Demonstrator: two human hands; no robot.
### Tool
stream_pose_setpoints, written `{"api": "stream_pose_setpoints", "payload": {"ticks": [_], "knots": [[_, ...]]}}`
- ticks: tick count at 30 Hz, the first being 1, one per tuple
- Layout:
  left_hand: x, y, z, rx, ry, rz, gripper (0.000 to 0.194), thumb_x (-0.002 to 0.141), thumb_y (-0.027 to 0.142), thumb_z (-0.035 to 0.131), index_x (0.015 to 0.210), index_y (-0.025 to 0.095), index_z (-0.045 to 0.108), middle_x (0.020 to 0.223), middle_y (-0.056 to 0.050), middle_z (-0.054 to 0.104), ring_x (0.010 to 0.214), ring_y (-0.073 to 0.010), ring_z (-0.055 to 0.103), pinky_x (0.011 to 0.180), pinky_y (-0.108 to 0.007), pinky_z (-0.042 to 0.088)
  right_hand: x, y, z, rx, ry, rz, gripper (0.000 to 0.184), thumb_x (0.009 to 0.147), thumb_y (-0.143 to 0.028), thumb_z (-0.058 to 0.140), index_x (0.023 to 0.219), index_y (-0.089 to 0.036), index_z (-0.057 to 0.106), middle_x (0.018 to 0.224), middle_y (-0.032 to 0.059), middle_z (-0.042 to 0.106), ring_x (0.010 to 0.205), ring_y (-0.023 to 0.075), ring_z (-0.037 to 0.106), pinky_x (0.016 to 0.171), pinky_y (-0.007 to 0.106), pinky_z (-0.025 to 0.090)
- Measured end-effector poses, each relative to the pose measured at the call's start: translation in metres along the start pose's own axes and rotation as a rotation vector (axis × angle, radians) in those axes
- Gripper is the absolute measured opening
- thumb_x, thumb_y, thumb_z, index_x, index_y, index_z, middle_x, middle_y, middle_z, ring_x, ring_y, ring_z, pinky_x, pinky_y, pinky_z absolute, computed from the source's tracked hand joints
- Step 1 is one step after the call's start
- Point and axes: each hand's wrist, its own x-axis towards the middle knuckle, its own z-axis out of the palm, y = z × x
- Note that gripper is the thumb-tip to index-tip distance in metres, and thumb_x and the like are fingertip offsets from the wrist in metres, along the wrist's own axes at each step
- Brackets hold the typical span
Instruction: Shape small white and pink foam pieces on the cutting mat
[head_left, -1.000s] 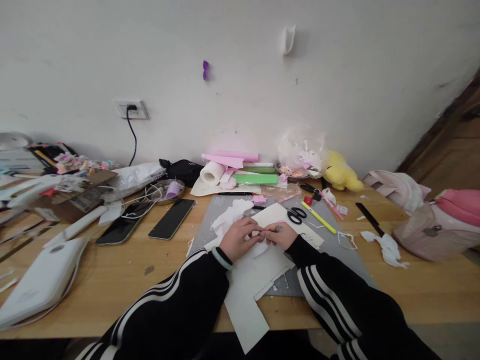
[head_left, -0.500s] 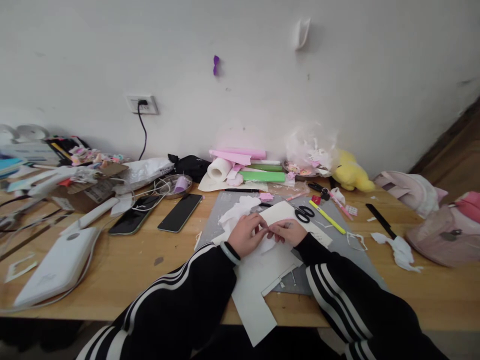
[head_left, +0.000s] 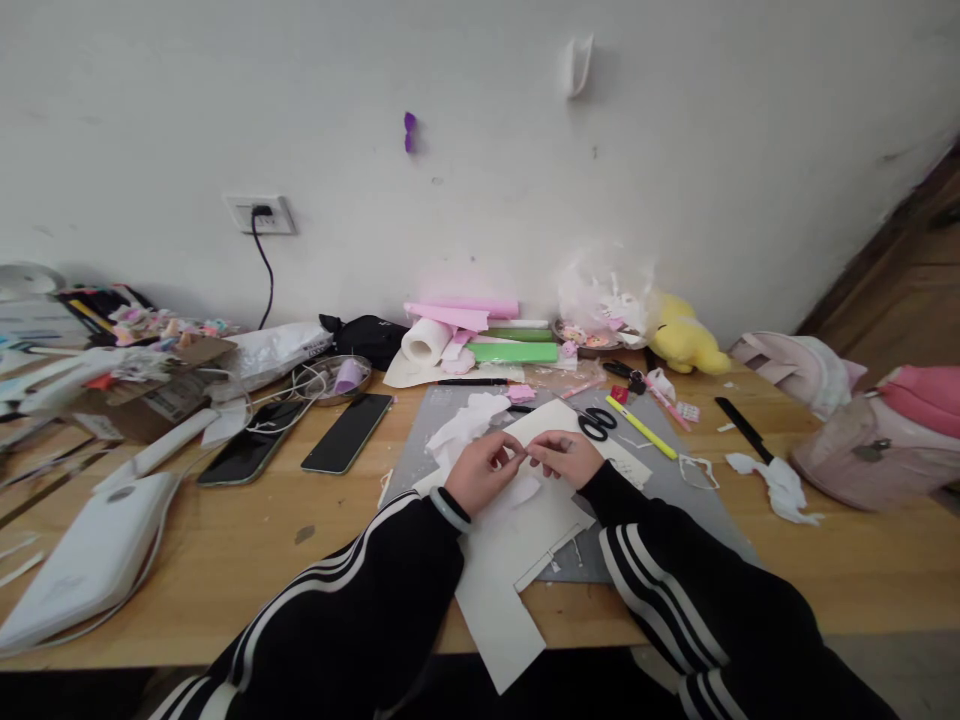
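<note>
My left hand and my right hand meet fingertip to fingertip over the middle of the work area. Both are closed in a pinch; whatever lies between the fingertips is too small to make out. Beneath them is a white sheet of paper with an L-shaped cut edge, which overhangs the table's front. It rests partly on a grey cutting mat. Crumpled white tissue lies just beyond my left hand. Black-handled scissors are close behind my right hand.
Right of the scissors lies a yellow marker, then a black comb-like tool. Two phones and a white power bank are on the left. Paper rolls, a yellow plush toy and a pink bag stand farther back.
The whole view has shifted slightly, so things appear a little farther left. Both hands stay pinched together over the paper, with the fingers slightly adjusted.
</note>
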Motion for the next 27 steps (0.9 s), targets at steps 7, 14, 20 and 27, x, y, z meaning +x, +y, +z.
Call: {"api": "stream_pose_setpoints", "payload": {"ticks": [7,14,20,27], "knots": [[0.0005,-0.0022,0.0011,-0.050,-0.007,-0.030,0.011,0.072,0.024,0.052,0.081,0.017,0.055,0.066,0.001,0.059,0.048,-0.0078,0.049,0.047,-0.019,0.041,-0.0011,-0.0008,0.0013,-0.017,-0.003,-0.006,0.022,0.065,-0.034,0.052,0.070,-0.013,0.058,0.057,0.0003,0.057,0.041,0.0057,0.044,0.040,0.018,0.034],[0.0008,-0.0011,-0.0008,-0.038,-0.065,-0.043,0.010,0.074,0.024,0.051,0.078,0.016,0.057,0.054,0.004,0.054,0.045,-0.0082,0.047,0.049,-0.020,0.039,-0.0026,-0.0024,0.0020,-0.017,-0.004,-0.003,0.018,0.064,-0.031,0.053,0.067,-0.014,0.057,0.056,-0.0005,0.056,0.043,0.0060,0.042,0.040,0.018,0.034],[0.0005,-0.0028,-0.0026,-0.111,-0.128,-0.016,0.005,0.072,0.021,0.051,0.072,0.017,0.055,0.060,0.003,0.052,0.051,-0.0090,0.048,0.051,-0.022,0.037,-0.0048,-0.0060,-0.0010,-0.021,-0.005,-0.035,0.014,0.061,-0.026,0.057,0.065,-0.013,0.058,0.052,-0.0017,0.053,0.044,0.0061,0.042,0.044,0.019,0.036],[0.0016,-0.0039,0.0013,-0.753,-0.242,-0.251,0.017,0.065,0.029,0.059,0.067,0.015,0.051,0.058,0.004,0.047,0.048,-0.0074,0.046,0.050,-0.021,0.037,-0.0047,-0.0055,-0.0010,0.033,-0.034,-0.031,0.016,0.058,-0.026,0.059,0.067,-0.013,0.060,0.052,-0.0019,0.053,0.043,0.0064,0.043,0.044,0.020,0.036]]}}
